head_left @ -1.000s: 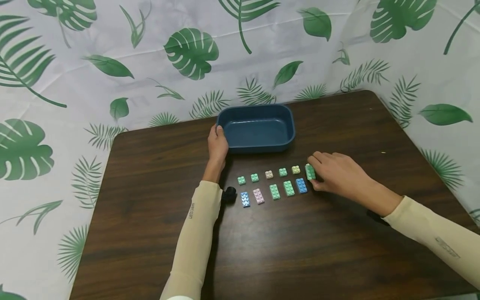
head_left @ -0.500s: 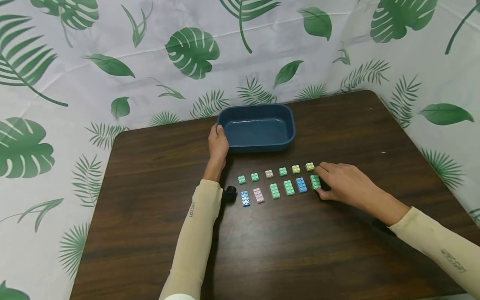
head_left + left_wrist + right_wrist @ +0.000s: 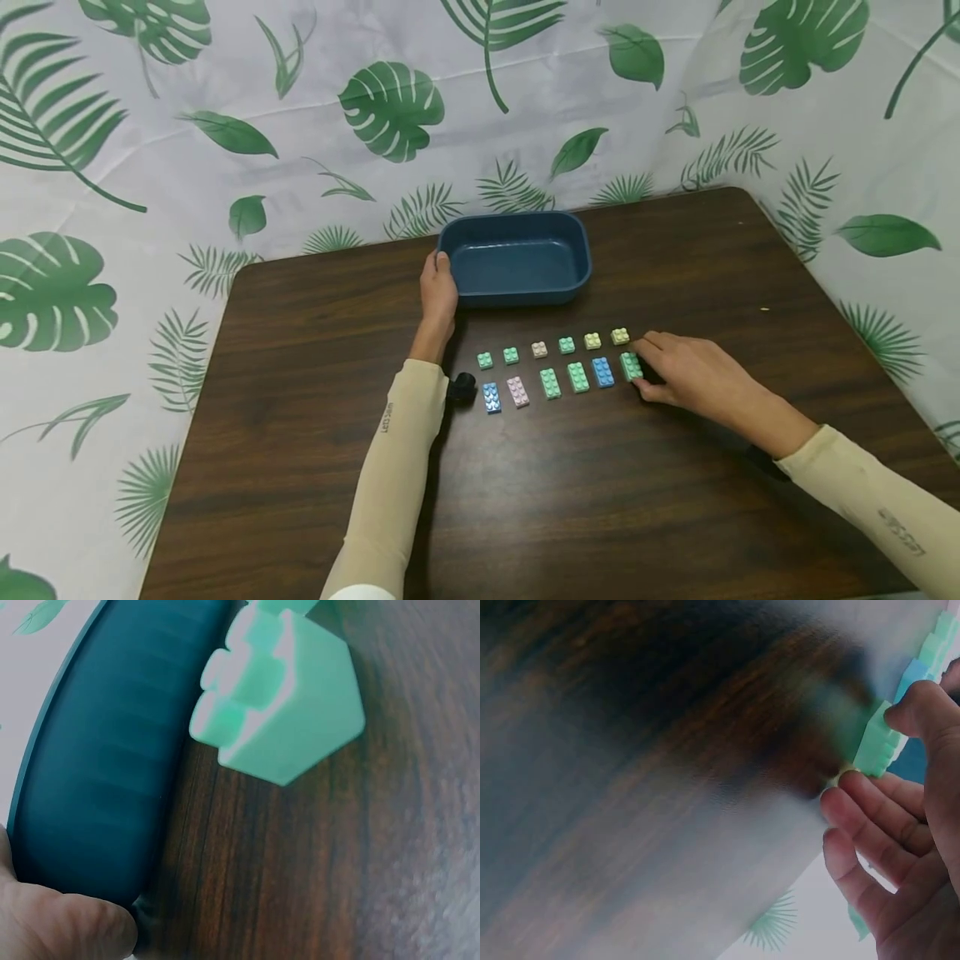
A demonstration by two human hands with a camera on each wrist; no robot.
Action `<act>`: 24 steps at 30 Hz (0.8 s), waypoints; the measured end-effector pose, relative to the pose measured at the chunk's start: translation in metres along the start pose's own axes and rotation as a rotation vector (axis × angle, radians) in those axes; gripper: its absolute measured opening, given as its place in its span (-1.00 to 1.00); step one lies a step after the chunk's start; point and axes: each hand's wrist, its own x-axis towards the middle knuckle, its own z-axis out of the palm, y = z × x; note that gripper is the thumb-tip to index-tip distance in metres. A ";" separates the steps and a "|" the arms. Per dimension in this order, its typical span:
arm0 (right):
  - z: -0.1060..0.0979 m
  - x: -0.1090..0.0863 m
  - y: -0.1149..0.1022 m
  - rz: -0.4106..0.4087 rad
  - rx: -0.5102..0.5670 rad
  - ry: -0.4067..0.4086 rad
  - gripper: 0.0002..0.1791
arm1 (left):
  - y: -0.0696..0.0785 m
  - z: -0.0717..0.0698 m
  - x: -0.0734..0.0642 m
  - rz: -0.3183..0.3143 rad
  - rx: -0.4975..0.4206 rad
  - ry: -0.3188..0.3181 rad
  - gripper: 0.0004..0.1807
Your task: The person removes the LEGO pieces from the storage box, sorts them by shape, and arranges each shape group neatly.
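Note:
My left hand (image 3: 438, 287) grips the left end of a dark blue rectangular tub (image 3: 517, 298), thumb at the rim. In the left wrist view that hand shows at the lower left corner, against the tub's wall (image 3: 97, 765). My right hand (image 3: 690, 367) pinches a green eight-stud toy building brick (image 3: 632, 367) at the right end of the front row, thumb on its near end and fingers at its far end. The right wrist view shows the green brick (image 3: 874, 742) between thumb and fingertips. Just behind it sits a yellow four-stud brick (image 3: 619, 336).
Left of the held brick, the front row has a blue brick (image 3: 603, 372), two green ones, a pink brick (image 3: 517, 392) and another blue one. Small four-stud bricks, green, beige and yellow, form the row behind. All lie on a dark wooden table (image 3: 300, 417) before a leaf-print cloth.
My right hand has moved slightly right and nearer with the green brick, bringing it to the end of the front row and uncovering the yellow brick behind. The left hand stays at the tub.

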 end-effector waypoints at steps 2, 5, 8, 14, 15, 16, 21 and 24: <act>0.000 0.000 0.000 0.005 0.004 -0.002 -0.44 | 0.000 0.000 0.000 -0.011 -0.011 -0.010 -0.38; 0.003 -0.001 0.001 0.013 0.011 0.000 -0.43 | 0.000 0.000 0.001 -0.030 -0.040 -0.024 -0.37; 0.005 -0.002 0.002 0.015 0.018 0.016 -0.42 | -0.001 -0.001 0.002 -0.050 -0.080 -0.036 -0.36; 0.011 -0.004 0.002 0.016 0.023 0.034 -0.35 | -0.004 -0.003 0.006 -0.076 -0.149 -0.052 -0.37; 0.011 -0.004 0.002 0.022 0.023 0.029 -0.33 | -0.005 -0.003 0.006 -0.082 -0.162 -0.053 -0.37; 0.012 -0.005 0.002 0.029 0.026 0.022 -0.31 | -0.005 -0.003 0.006 -0.087 -0.176 -0.054 -0.36; 0.010 -0.004 0.002 0.089 0.067 0.021 -0.32 | -0.004 -0.004 0.005 -0.088 -0.227 -0.074 -0.25; 0.006 -0.001 0.004 0.141 0.084 0.075 -0.40 | -0.004 -0.005 0.006 -0.081 -0.247 -0.105 -0.16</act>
